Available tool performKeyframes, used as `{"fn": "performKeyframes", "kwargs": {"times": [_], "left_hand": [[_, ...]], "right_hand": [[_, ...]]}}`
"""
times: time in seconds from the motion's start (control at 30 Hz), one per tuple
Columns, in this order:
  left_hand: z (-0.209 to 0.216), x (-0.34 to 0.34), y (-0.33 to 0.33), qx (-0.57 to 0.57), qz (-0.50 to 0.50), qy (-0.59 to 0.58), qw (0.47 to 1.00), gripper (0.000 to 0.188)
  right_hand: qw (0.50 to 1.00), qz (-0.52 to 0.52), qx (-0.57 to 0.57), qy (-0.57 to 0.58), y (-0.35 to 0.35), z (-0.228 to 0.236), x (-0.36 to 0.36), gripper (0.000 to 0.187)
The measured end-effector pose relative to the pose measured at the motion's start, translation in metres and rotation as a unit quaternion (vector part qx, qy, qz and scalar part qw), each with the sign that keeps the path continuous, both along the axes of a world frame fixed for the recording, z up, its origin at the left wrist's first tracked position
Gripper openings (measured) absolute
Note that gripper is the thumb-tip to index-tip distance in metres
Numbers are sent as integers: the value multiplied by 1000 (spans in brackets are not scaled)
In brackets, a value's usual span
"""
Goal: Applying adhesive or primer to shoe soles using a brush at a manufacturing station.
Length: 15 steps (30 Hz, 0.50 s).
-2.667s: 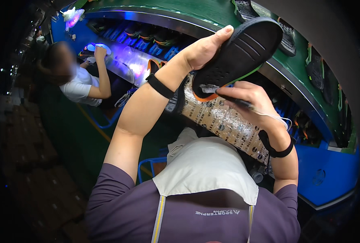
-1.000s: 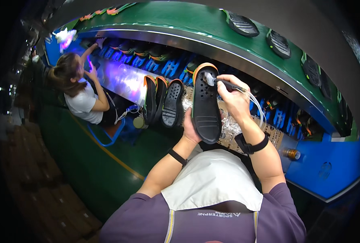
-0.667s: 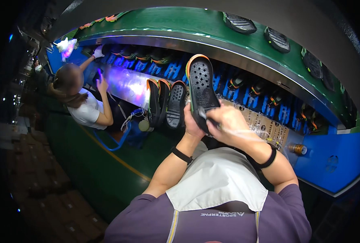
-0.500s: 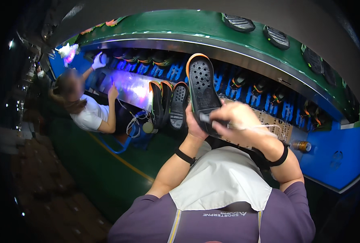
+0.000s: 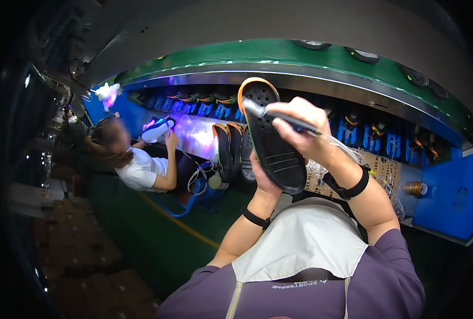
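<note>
Left hand (image 5: 266, 178) gripping black sole (image 5: 277, 146). Right hand (image 5: 306, 126) clasping brush (image 5: 269, 113), now shifted from sole's lower part to orange-rimmed end.

The fingers of the left grip (image 5: 264, 178) disappear behind the black sole (image 5: 279, 154), whose far side is out of sight. The right grip (image 5: 306, 125) covers part of the dark tool (image 5: 288, 120). A neighbouring sole (image 5: 246, 159) is partly blocked (only a strip shows). The dark hood (image 5: 279, 26) hides parts of the soles (image 5: 365, 56) above, the co-worker's (image 5: 146, 170) face is blurred, and the brown stacks (image 5: 82, 234) are too dim to identify.
</note>
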<state>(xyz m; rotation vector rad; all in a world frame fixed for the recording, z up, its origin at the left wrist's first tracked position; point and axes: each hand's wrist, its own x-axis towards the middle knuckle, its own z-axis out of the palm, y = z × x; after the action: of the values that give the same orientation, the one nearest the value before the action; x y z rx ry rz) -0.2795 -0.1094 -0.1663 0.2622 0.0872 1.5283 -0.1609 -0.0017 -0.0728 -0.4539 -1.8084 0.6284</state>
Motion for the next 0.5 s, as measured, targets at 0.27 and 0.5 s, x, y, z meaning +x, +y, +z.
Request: {"fn": "performKeyframes", "kwargs": {"times": [0.27, 0.5], "left_hand": [[0, -9, 3, -61, 25, 5, 998, 66], [-2, -10, 1, -18, 61, 34, 997, 69]], "right_hand": [[990, 115, 59, -49, 6, 3, -4, 37], [971, 158, 117, -135, 1, 13, -11, 37]]}}
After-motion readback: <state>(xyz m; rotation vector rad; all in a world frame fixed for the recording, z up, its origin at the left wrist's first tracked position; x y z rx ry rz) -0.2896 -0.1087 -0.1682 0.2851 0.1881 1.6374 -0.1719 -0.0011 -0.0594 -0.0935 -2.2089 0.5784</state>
